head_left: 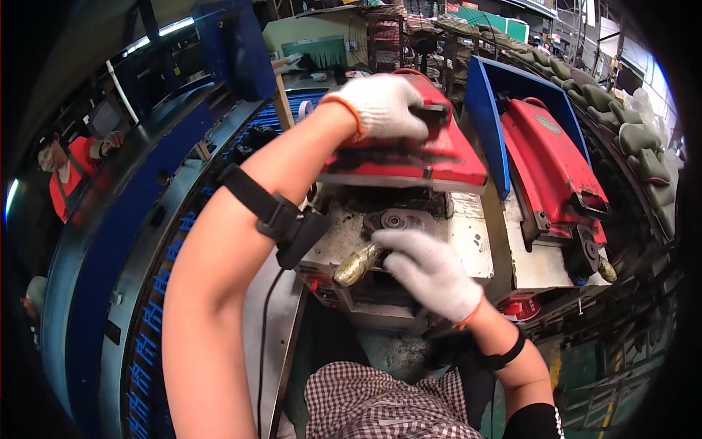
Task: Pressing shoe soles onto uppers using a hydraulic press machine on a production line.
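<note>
Left hand point(382, 106), white-gloved, lay on top of the red machine cover point(409, 157), fingers curled over its black handle point(430, 112). Right hand point(428, 271), also gloved, rested on the grimy machine surface point(468, 234), fingers pressed together over a dull brass-coloured piece point(356, 265) just beside a round metal disc point(398, 219). The piece looked hard, smooth and probably greasy; best gripped around its thicker middle. The cover looked heavy and stiff, handle the obvious hold.
</note>
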Tool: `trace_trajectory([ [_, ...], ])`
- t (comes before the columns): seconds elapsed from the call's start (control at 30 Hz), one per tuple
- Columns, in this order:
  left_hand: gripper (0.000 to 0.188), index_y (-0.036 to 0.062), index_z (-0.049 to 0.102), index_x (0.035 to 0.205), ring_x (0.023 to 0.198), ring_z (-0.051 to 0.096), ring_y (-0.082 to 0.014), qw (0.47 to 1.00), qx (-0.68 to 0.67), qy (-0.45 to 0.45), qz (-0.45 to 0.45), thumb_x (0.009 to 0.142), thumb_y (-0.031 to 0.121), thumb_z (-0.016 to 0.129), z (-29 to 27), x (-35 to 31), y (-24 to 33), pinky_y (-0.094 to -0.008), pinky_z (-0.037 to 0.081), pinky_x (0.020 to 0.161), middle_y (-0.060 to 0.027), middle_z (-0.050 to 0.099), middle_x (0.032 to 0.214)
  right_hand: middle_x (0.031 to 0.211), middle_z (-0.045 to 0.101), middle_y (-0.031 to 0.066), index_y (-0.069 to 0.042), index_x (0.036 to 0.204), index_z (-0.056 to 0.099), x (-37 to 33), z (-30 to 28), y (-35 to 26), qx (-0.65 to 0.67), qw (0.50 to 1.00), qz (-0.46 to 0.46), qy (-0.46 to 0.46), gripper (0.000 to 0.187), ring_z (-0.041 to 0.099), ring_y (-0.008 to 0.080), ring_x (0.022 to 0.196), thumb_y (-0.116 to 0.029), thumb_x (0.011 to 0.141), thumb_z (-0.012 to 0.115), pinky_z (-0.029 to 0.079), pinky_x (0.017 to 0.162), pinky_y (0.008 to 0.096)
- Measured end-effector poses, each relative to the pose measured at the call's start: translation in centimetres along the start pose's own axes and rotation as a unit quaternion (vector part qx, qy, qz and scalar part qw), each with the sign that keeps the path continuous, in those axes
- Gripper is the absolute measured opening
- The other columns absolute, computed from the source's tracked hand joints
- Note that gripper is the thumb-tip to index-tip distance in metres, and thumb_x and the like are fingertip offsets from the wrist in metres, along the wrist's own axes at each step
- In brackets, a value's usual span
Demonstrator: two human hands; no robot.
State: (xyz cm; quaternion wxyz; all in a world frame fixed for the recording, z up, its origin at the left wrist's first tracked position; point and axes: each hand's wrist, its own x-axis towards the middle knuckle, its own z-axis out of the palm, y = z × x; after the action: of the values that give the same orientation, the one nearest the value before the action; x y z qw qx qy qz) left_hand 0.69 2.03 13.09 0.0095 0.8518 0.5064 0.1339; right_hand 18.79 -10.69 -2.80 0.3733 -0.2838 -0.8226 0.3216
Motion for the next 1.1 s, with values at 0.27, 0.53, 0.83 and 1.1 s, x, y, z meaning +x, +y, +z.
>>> trace_trajectory([
  [0.27,0.065,0.0157,0.059,0.147,0.144,0.046,-0.0434,0.865,0.143,0.46,0.144,0.096,0.057,0.066,-0.6,1.8,-4.1,-0.0516,0.038,0.119,-0.0174,0.051,0.157,0.144,0.058,0.0284,-0.01,0.153,0.05,13.9,-6.0,9.1,-0.256,0.959,0.108,0.056,0.067,0.061,0.0428,0.129,-0.047,0.098,0.062,0.048,0.111,0.0485],
  [0.53,0.068,0.0135,0.055,0.15,0.149,0.04,-0.0441,0.861,0.123,0.479,0.119,0.096,0.051,0.069,1.8,-2.9,-4.7,-0.053,0.028,0.125,-0.0205,0.049,0.158,0.156,0.041,0.0322,-0.013,0.159,0.044,20.4,-1.7,11.9,-0.321,0.919,0.221,-0.052,0.096,0.055,0.0476,0.135,-0.055,0.078,0.075,0.046,0.115,0.0463],
  [0.83,0.064,-0.0013,0.042,0.157,0.139,0.054,-0.0256,0.715,-0.635,0.236,-0.173,0.106,0.033,0.061,11.3,-16.0,-8.8,-0.0367,0.045,0.114,-0.0186,0.055,0.151,0.133,0.068,0.0148,-0.003,0.151,0.05,12.4,-7.4,6.6,0.4,0.88,0.229,0.113,0.063,0.07,0.0264,0.116,-0.031,0.096,0.062,0.059,0.1,0.0499],
  [1.1,0.085,0.0066,0.034,0.161,0.143,0.05,-0.0291,0.543,-0.818,0.19,-0.024,0.099,0.055,0.068,12.1,-19.6,0.6,-0.0484,0.039,0.122,-0.0118,0.047,0.159,0.153,0.053,0.0188,0.005,0.153,0.045,6.9,-1.1,-2.1,0.43,0.9,0.061,0.04,0.094,0.052,0.0277,0.142,-0.042,0.078,0.076,0.036,0.123,0.0393],
])
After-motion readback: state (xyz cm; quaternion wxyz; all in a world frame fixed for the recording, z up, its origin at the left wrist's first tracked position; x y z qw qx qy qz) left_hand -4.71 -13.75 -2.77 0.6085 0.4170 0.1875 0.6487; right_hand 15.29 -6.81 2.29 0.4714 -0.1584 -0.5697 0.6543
